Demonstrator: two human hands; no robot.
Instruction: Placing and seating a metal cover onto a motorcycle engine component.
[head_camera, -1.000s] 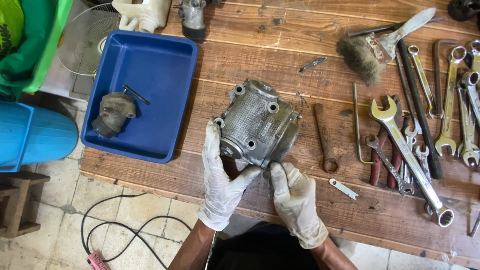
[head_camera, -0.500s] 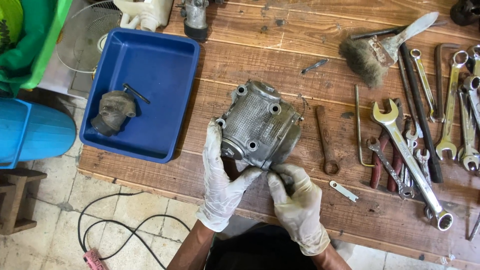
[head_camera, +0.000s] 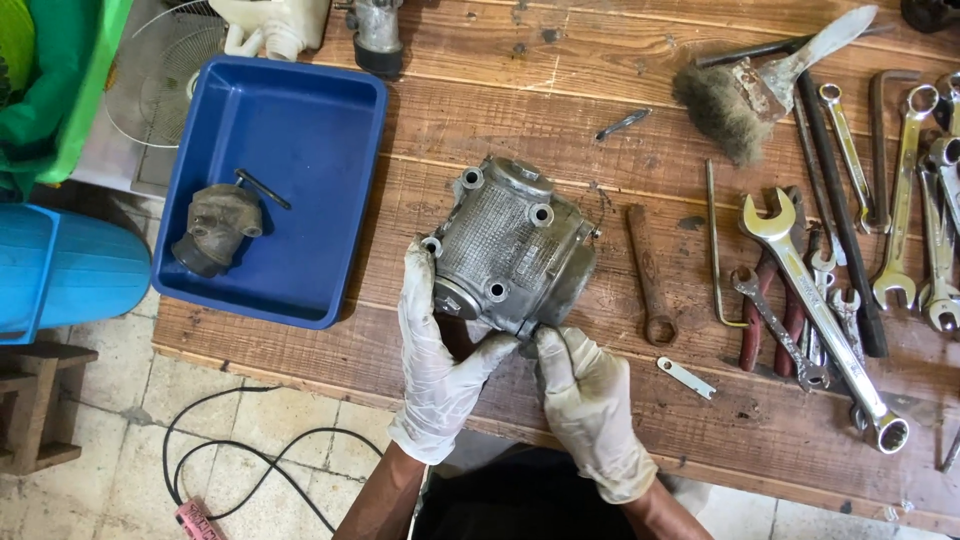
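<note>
A grey cast-metal engine part (head_camera: 512, 245) with a finned top and bolt holes at its corners rests on the wooden workbench (head_camera: 560, 110). My left hand (head_camera: 435, 350), in a white glove, grips its near left side. My right hand (head_camera: 590, 400), also gloved, pinches the part's near bottom edge with fingertips; whatever small thing sits between those fingers is hidden.
A blue plastic tray (head_camera: 275, 180) at the left holds a dirty metal piece (head_camera: 215, 228) and a short rod. A rusty ring spanner (head_camera: 648, 275) lies right of the part. Several wrenches (head_camera: 810, 290), pliers and a brush (head_camera: 745, 95) crowd the right. A black cable (head_camera: 240, 470) runs on the floor.
My right hand has shifted slightly along the part's near edge, fingers closing in on it. The left hand keeps its grip and the part has barely moved.
</note>
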